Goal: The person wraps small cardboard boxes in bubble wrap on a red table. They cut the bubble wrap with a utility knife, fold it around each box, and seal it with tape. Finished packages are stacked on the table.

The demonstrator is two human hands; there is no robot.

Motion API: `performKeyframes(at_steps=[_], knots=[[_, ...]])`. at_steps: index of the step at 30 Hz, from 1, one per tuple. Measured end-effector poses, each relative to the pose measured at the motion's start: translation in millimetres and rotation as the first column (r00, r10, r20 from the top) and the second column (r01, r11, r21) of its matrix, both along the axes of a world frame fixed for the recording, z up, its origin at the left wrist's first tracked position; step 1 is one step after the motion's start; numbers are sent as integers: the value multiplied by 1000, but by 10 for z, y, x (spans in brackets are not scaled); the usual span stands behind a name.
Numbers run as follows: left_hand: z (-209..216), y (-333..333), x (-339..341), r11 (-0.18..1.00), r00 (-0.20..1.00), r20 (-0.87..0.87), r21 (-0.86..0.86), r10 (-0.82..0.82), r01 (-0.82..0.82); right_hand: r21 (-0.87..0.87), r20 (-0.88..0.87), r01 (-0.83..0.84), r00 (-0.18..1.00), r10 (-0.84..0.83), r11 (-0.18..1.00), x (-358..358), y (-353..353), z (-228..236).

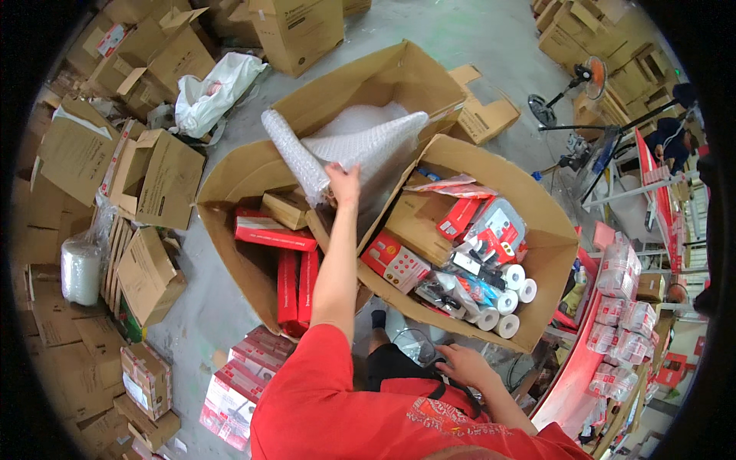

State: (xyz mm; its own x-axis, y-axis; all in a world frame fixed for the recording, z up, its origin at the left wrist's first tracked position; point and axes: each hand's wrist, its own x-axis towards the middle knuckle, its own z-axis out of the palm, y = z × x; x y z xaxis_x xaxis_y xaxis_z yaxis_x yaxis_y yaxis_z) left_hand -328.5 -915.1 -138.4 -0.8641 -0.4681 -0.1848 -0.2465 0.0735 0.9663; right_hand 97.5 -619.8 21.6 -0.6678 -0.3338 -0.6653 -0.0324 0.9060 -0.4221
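My left hand (343, 184) reaches forward and is closed on the edge of a sheet of bubble wrap (368, 146). The wrap spreads over the far part of a large open cardboard box (238, 180). Red boxes (276, 231) and a small brown carton (285, 208) lie in its near part. My right hand (466, 363) is low near my body, its fingers curled by a dark, strap-like thing I cannot make out. Beyond that hand is a second open box (548, 253) with white rolls (507, 301), a red and white box (395, 262) and several packaged goods.
Cartons (157, 176) are heaped along the left, with a white plastic sack (215, 92) on the floor. Red and white packages (244, 379) stack near my left side. A fan (590, 77) stands at the far right, and wrapped bundles (617, 322) sit on a red-edged table.
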Motion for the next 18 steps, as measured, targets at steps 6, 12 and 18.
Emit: performKeyframes(at_steps=[6,12,18], knots=[[2437,-783,-389,730,711,-702,463,-45,503,-396,69,281,959,-277,874,-764,95,150],[4609,-1426,63,756,727,-680,424,-98,498,-852,-199,304,566,-800,427,-2890,274,418],[5383,-1211,1408,778,485,-766,-29,-421,628,-985,-115,-174,678,-726,-6,-3870,-117,1197]])
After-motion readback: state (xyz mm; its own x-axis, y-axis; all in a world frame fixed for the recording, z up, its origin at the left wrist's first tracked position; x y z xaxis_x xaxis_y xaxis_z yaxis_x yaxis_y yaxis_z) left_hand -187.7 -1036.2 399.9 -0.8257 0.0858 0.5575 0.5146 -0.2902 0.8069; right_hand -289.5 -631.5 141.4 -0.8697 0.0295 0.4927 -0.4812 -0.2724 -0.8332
